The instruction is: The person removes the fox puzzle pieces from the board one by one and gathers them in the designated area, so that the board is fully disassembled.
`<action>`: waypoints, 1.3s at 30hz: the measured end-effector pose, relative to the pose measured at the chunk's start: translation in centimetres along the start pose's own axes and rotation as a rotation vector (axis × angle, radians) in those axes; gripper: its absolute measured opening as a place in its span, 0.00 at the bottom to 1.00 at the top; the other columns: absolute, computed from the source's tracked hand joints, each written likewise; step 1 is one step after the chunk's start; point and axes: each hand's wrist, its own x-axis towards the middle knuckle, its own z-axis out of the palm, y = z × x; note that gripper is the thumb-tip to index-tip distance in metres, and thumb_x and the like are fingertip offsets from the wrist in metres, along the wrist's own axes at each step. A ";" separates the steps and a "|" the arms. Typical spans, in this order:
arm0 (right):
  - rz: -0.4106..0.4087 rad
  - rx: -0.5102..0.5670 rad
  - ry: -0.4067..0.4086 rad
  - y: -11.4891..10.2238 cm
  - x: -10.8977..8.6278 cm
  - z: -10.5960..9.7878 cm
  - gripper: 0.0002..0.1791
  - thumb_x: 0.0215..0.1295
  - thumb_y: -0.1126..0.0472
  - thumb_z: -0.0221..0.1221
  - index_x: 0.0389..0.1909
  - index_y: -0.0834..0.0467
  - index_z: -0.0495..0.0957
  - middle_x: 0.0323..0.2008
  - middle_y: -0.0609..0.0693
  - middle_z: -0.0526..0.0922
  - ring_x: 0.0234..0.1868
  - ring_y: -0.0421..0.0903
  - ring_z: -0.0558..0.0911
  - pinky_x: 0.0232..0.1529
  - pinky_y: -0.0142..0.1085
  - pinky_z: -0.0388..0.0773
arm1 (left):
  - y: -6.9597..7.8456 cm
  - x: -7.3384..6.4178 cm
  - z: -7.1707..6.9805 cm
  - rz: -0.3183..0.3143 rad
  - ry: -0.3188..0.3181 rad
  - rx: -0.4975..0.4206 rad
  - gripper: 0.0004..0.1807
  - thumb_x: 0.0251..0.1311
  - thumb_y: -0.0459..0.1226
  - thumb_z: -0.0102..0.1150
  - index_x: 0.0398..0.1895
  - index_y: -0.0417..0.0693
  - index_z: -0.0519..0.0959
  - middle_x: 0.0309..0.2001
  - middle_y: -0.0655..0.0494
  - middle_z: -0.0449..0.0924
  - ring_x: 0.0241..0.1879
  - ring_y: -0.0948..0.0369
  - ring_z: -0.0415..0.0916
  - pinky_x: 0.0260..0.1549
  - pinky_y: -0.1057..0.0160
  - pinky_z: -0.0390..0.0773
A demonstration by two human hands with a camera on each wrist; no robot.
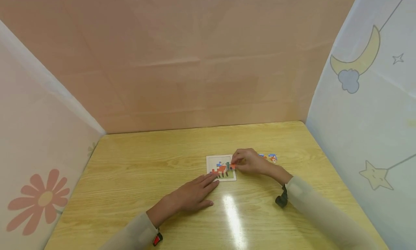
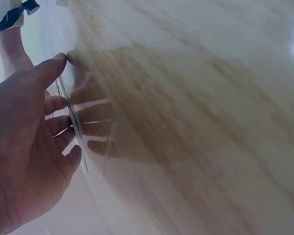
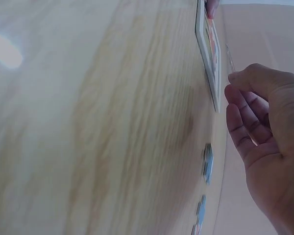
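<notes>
A small square jigsaw puzzle [image 1: 211, 160] in a pale frame lies on the table, partly filled with pieces that make a red, blue and green picture. My left hand [image 1: 196, 193] rests with straight fingers on its lower left edge. Over the puzzle's right side, my right hand [image 1: 248, 161] pinches a puzzle piece [image 1: 232, 166] with orange on it. In the right wrist view, that piece [image 3: 230, 55] is seen edge-on between thumb and fingertip, above the frame. The left wrist view shows the left fingers [image 2: 59, 122] at the frame's edge.
Loose puzzle pieces [image 1: 272, 157] with blue and orange lie on the wooden table [image 1: 146, 163], just beyond the right hand. Hanging cloth walls [image 1: 195, 80] stand at the back and both sides. Glare shines on the near tabletop.
</notes>
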 end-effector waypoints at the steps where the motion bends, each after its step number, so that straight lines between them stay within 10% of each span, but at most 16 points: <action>1: 0.005 0.003 -0.005 0.0 -0.2 -0.1 0.08 0.63 0.72 0.71 0.40 0.58 0.91 0.42 0.47 0.88 0.40 0.40 0.87 0.42 0.36 0.87 | 0.0 0.0 0.0 0.000 0.002 0.005 0.41 0.81 0.56 0.48 0.86 0.46 0.53 0.87 0.48 0.41 0.85 0.52 0.45 0.80 0.54 0.57; 39: -0.062 -0.163 0.005 1.4 -4.9 -2.6 0.10 0.58 0.74 0.74 0.39 0.60 0.91 0.40 0.50 0.88 0.39 0.45 0.88 0.41 0.38 0.88 | 0.0 0.0 0.1 -0.004 0.000 -0.015 0.40 0.81 0.55 0.49 0.86 0.46 0.53 0.87 0.49 0.40 0.85 0.53 0.44 0.81 0.54 0.55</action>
